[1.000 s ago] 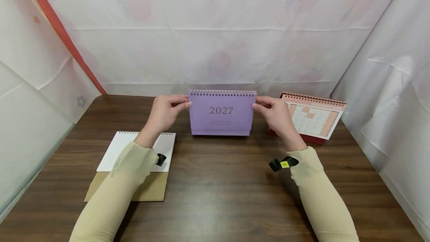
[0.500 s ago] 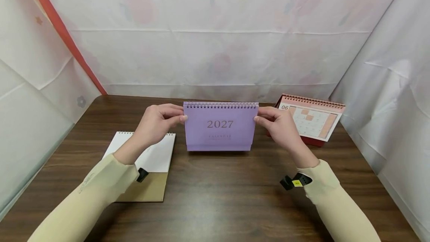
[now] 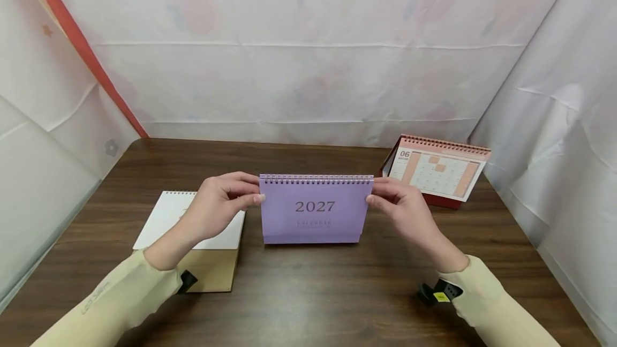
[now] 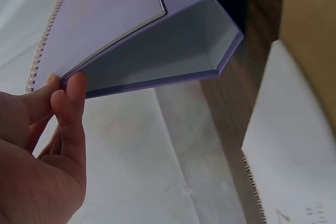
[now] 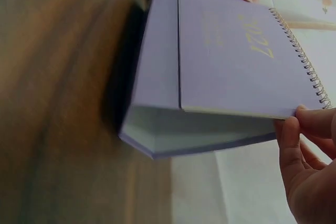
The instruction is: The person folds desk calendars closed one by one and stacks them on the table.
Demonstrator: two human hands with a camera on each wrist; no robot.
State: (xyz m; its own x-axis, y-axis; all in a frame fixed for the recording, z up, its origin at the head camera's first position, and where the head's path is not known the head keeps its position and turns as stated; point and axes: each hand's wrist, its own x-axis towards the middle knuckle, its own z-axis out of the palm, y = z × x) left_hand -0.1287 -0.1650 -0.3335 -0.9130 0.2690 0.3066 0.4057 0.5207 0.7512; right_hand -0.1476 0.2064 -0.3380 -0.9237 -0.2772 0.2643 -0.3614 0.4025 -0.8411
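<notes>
A purple desk calendar (image 3: 315, 216) marked 2027, with a spiral binding along its top, stands upright at mid-table in the head view. My left hand (image 3: 217, 202) pinches its upper left edge between thumb and fingers. At the upper right edge, my right hand (image 3: 402, 205) does the same. Both wrist views show the calendar's hollow triangular stand from the side, with the left hand (image 4: 47, 156) and right hand (image 5: 310, 166) gripping near the spiral. Whether its base touches the table cannot be told for certain.
To the left lies a white-paged spiral calendar (image 3: 159, 224) on a tan base (image 3: 212, 269), partly behind my left forearm. A pink and red desk calendar (image 3: 441, 170) showing 06 stands at the back right. Behind the wooden table (image 3: 299, 304) hangs a pale curtain (image 3: 308, 68).
Both hands have brought the purple calendar from the back of the table nearer to me, keeping it upright. The other two calendars stay where they were.
</notes>
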